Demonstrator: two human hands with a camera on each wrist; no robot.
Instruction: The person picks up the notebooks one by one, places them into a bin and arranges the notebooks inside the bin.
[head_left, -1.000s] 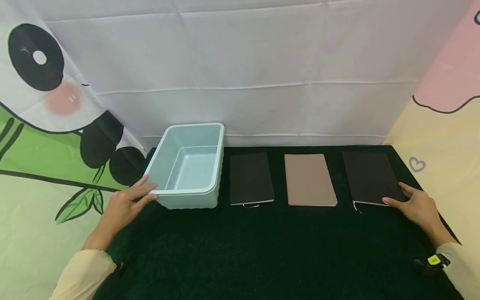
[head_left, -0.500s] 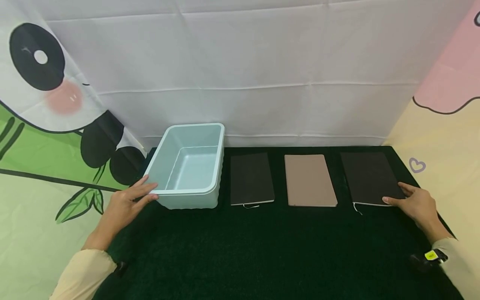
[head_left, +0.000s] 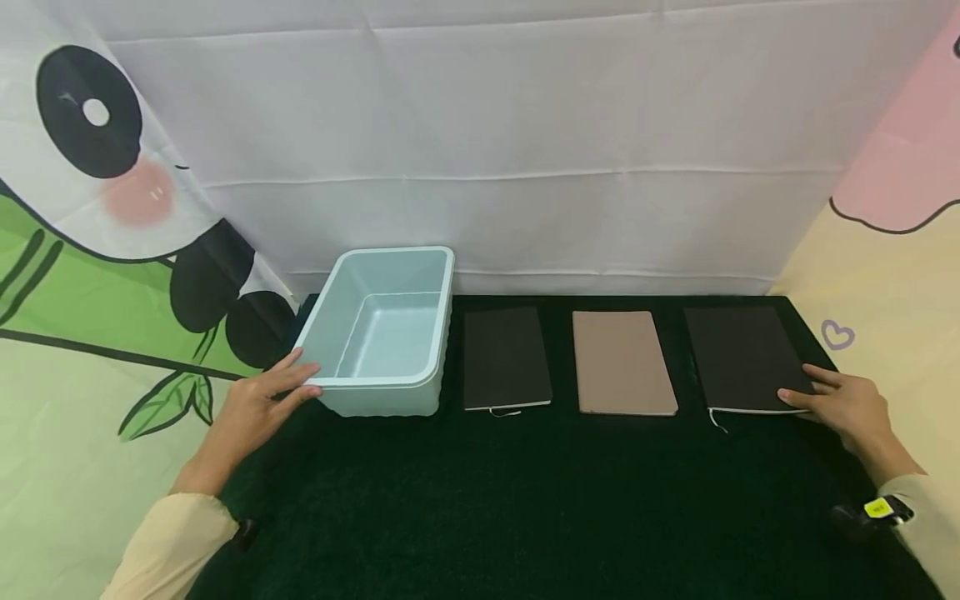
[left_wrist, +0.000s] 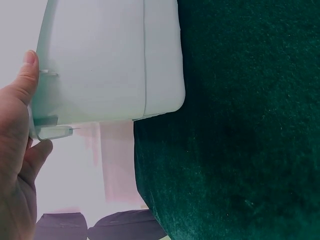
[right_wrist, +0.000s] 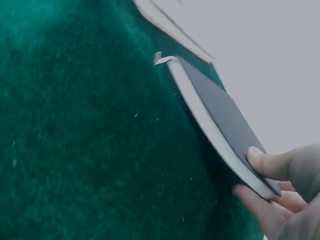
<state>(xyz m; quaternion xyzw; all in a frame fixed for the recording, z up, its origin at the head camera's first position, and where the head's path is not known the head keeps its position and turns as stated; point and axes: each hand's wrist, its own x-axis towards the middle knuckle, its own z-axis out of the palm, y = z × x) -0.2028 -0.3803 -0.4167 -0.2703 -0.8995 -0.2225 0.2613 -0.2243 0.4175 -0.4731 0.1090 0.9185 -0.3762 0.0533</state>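
Note:
On the left stands a light blue plastic bin [head_left: 375,396] with nothing inside. My left hand [head_left: 258,408] grips its near left corner, thumb on the front wall and fingers round the side; the left wrist view shows the thumb [left_wrist: 30,75] against the wall. Far right lies a black notebook [head_left: 750,358] with a white ribbon. My right hand [head_left: 851,412] pinches its near right corner, thumb on the cover and fingers beneath. In the right wrist view that corner of the notebook [right_wrist: 220,112] looks lifted off the cloth.
Between bin and held notebook lie a smaller black notebook [head_left: 506,358] and a pinkish-beige notebook [head_left: 622,362], side by side. Dark green cloth [head_left: 540,500] covers the table. A white curtain [head_left: 525,150] hangs behind, with printed cloth [head_left: 112,292] at the sides.
My right fingers have moved further under the black notebook's near right corner, which now appears slightly raised. My left hand stays at the bin; the head view has shifted a little.

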